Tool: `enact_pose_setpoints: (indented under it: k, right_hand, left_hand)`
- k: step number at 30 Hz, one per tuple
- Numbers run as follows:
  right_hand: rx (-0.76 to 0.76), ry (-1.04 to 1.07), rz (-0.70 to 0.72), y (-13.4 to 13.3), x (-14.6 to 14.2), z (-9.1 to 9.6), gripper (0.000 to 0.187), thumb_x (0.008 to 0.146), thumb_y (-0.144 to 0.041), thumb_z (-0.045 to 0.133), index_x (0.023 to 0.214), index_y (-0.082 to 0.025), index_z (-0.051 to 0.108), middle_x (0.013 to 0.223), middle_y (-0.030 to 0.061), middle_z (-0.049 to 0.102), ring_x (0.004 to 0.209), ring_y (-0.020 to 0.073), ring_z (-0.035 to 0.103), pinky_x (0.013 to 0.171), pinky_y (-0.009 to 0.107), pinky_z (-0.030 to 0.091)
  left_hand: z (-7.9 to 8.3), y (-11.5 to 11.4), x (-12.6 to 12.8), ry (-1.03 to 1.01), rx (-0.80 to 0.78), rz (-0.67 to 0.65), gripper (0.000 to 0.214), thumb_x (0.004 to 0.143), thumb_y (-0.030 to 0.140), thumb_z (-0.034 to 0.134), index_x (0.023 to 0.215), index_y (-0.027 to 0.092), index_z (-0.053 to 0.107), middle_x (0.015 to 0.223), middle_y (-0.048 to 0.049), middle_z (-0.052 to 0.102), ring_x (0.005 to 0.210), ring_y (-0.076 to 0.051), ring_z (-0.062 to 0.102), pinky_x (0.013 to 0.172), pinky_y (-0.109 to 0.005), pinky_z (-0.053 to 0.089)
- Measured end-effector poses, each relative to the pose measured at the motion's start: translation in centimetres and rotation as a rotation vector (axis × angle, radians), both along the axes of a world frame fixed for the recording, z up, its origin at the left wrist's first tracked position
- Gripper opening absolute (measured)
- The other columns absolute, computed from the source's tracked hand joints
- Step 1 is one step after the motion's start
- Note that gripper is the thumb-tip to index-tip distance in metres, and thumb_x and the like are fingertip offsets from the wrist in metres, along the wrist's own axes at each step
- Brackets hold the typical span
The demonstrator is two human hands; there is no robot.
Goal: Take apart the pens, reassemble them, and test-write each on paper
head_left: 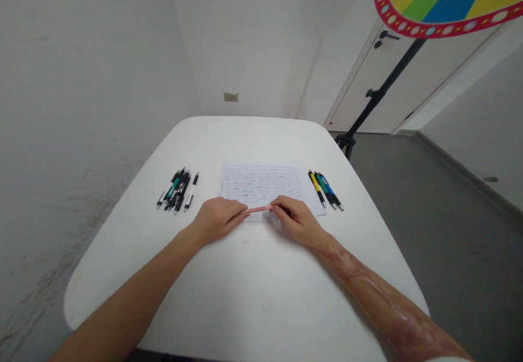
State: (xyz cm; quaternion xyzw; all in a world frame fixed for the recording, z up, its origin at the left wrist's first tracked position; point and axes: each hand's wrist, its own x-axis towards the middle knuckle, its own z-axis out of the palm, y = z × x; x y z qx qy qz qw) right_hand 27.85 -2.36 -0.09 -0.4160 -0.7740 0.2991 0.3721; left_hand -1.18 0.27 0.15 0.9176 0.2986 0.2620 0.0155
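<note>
A pink pen (259, 208) lies level between my two hands, just over the near edge of a white sheet of paper (261, 182) covered in scribbled lines. My left hand (218, 218) pinches the pen's left end with closed fingers. My right hand (295, 218) grips its right end, fingers curled. Both hands rest low on the white table (245, 286). A bunch of several black, white and green pens (177, 189) lies left of the paper. Three pens, yellow, green and blue (326, 189), lie side by side right of it.
The table stands in a corner of white walls, its left side close to the wall. Right of it is grey floor, with a black stand (378, 98) carrying a coloured wheel (445, 0), and a white door (379, 79) behind.
</note>
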Motion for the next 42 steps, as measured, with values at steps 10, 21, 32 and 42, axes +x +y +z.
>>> enact_pose_setpoints:
  k: [10, 21, 32, 42]
  right_hand:
    - [0.008, -0.016, 0.003, 0.0, 0.0, 0.0, 0.025, 0.113, -0.036, 0.052, 0.104, -0.022, 0.071, 0.086, 0.0023, 0.070, 0.076, 0.0178, 0.060, 0.073, 0.033, 0.044]
    - [0.048, -0.008, -0.146, 0.0, 0.3, -0.3, 0.027, 0.112, -0.037, 0.051, 0.096, -0.023, 0.067, 0.081, 0.0027, 0.068, 0.074, 0.0192, 0.060, 0.072, 0.034, 0.044]
    - [0.056, -0.101, -0.039, 0.0, 0.2, -0.2, 0.026, 0.111, -0.033, 0.053, 0.094, -0.022, 0.068, 0.080, 0.0009, 0.066, 0.071, 0.0163, 0.057, 0.070, 0.032, 0.040]
    - [0.102, -0.170, 0.077, -0.5, -0.7, 0.4, 0.029, 0.116, -0.039, 0.050, 0.111, -0.024, 0.074, 0.091, 0.0041, 0.075, 0.075, 0.0172, 0.063, 0.074, 0.032, 0.046]
  left_hand:
    - [-0.3, 0.2, 0.1, 0.015, 0.035, -0.019, 0.041, 0.119, 0.033, 0.041, 0.096, 0.019, 0.072, 0.081, -0.0032, 0.076, 0.072, -0.017, 0.069, 0.072, -0.033, 0.049]
    - [-0.5, 0.4, -0.3, 0.048, -0.040, 0.040, 0.041, 0.118, 0.036, 0.042, 0.097, 0.019, 0.073, 0.085, -0.0057, 0.079, 0.074, -0.019, 0.069, 0.074, -0.033, 0.050]
    - [0.6, -0.1, 0.4, 0.054, -0.074, 0.049, 0.022, 0.109, 0.023, 0.048, 0.112, 0.018, 0.069, 0.098, -0.0072, 0.079, 0.081, -0.022, 0.070, 0.080, -0.037, 0.052]
    - [0.4, -0.5, 1.6, 0.128, -0.001, 0.132, 0.051, 0.114, 0.062, 0.048, 0.092, 0.019, 0.065, 0.076, -0.0032, 0.071, 0.068, -0.019, 0.064, 0.070, -0.033, 0.045]
